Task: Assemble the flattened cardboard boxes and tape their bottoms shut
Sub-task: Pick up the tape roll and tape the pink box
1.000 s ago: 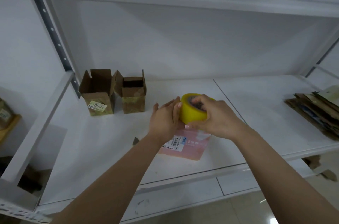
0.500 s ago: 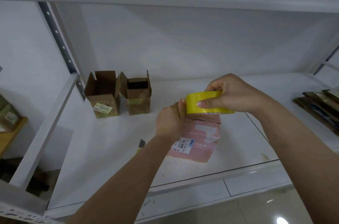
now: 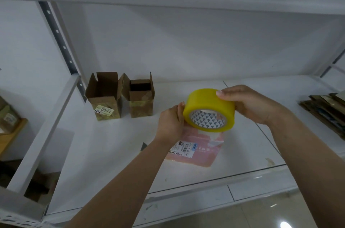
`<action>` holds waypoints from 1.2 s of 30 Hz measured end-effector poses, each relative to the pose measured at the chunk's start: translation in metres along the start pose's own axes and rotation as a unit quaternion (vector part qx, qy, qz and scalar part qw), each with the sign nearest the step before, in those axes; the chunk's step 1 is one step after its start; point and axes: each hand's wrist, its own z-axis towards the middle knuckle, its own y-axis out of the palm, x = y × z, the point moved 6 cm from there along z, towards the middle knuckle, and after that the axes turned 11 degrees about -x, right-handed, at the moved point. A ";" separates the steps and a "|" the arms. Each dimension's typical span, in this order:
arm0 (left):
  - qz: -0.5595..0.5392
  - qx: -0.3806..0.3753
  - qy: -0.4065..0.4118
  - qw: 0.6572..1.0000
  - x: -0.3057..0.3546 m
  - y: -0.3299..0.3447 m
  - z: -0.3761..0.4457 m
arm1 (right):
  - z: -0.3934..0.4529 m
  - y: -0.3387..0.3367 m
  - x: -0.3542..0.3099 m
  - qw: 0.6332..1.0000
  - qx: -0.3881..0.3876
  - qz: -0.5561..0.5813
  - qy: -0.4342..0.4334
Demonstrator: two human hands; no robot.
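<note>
Two small brown cardboard boxes stand upright, flaps open, side by side at the back left of the white shelf (image 3: pixel 104 153): the left box (image 3: pixel 104 100) carries a pale label reading 0091 upside down, the right box (image 3: pixel 141 99) has tape on its front. Nearer the middle, the left hand (image 3: pixel 170 123) curls against the edge of a yellow tape roll (image 3: pixel 209 110) with a triangle-patterned core, held above a flat pink box (image 3: pixel 197 148) bearing a barcode sticker and the letters "iss". Right hand (image 3: pixel 250 104) grips the roll from its far side. Flattened cardboard (image 3: pixel 324 110) lies stacked at far right
</note>
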 end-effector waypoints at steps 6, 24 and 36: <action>-0.008 -0.004 0.017 1.000 0.003 0.001 -0.001 | -0.001 0.000 -0.017 0.995 0.065 -0.057 -0.046; -0.390 0.116 -0.141 0.902 -0.041 -0.001 -0.027 | 0.012 0.021 -0.028 0.976 0.108 -0.191 -0.013; -0.487 0.135 -0.179 0.844 -0.052 0.009 -0.037 | 0.015 0.029 -0.033 0.979 0.088 -0.177 -0.054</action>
